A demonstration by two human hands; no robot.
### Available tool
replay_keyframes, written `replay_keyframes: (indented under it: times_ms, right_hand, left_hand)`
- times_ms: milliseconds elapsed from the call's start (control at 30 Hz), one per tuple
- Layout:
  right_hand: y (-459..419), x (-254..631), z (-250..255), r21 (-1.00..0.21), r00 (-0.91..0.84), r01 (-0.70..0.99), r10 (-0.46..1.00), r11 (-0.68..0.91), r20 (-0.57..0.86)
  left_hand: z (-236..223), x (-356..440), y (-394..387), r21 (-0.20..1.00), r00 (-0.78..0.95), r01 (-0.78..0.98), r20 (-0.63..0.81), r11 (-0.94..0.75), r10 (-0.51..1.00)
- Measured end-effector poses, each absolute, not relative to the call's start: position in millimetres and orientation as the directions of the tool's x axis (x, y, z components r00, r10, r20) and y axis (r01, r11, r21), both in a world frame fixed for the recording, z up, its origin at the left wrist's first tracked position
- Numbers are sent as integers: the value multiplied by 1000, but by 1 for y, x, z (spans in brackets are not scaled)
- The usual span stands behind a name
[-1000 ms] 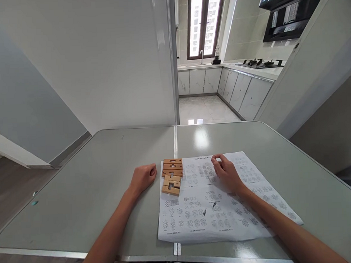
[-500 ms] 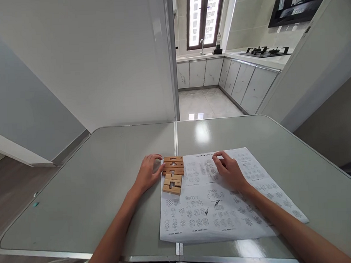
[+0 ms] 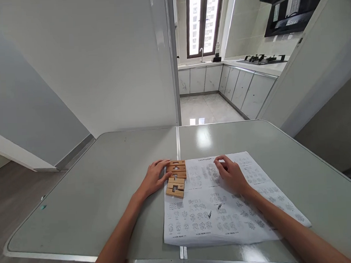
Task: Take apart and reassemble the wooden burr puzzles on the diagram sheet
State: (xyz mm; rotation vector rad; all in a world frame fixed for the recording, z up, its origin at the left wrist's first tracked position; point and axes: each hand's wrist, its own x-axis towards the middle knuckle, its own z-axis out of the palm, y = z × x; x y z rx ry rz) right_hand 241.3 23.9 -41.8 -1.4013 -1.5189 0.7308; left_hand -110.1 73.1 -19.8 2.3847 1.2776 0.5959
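Several notched wooden puzzle blocks lie side by side at the left edge of a printed instruction sheet on a grey table. My left hand rests against the left ends of the far blocks, its fingers stretched out and touching them. My right hand lies on the sheet to the right of the blocks, fingers loosely curled with the thumb and forefinger close together near the top of the sheet; I cannot make out anything between them.
A metal seam runs down the middle of the table. A white wall panel stands behind the table's left half. Beyond on the right is a kitchen with cabinets and a hob.
My left hand has moved right from the bare table, opened from a loose fist, and now touches the blocks. My right hand has stayed on the sheet. The view shifted slightly.
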Motion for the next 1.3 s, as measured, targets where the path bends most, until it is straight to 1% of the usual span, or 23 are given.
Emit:
replay_keyframes:
  times_ms: [200,367,500,700,967,1100,1300]
  right_hand:
    - [25,240,-43,-876,62,446,970,184,235]
    - [25,239,-46,-861,69,470,964,194,256]
    - [25,240,-47,-853,63,485,965,194,255]
    - [24,241,-48,-844,62,498,963,199,263]
    - [22,243,-48,-847,55,495,965,197,256]
    - [23,244,-50,-837,53,508,963,203,266]
    - [23,243,-50,-827,47,524,963,202,265]
  left_hand:
    - [-22,-110,73,509,471,686,233,-520,851]
    - [-21,-111,73,538,453,669,252,-513,855]
    - [-24,-113,76,570,446,651,248,-502,860]
    - [-27,-113,79,582,454,645,229,-495,861]
    - [-22,-109,78,681,427,587,199,-438,882]
    - [-22,-106,79,699,448,546,222,-462,866]
    - [-17,-104,75,693,495,519,234,-501,837]
